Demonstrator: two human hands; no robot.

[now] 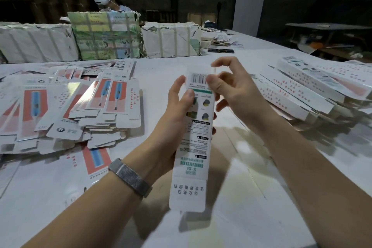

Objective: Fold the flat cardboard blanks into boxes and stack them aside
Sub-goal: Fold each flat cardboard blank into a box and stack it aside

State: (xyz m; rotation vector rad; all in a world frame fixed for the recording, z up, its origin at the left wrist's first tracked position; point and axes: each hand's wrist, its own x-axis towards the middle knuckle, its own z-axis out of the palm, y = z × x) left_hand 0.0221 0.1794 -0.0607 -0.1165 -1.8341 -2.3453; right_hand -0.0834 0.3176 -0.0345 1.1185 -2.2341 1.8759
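Fingers of left hand (pixel 179 104) wrap the box (pixel 196 141) mid-body, held above the table's (pixel 251 197) near edge. Long axis runs away from the person. Right hand (pixel 227 88) pinches the far-end flap; it's nearer to tuck.

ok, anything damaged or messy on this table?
Yes. The wrapped bundles along the far edge have torn, ragged paper, and the flat blanks on the left lie in a loose, sliding heap. The box in both hands looks intact.

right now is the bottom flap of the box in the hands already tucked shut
No, the bottom flap of the box hangs straight down, untucked, while the left hand grips its side and the right hand pinches its top.
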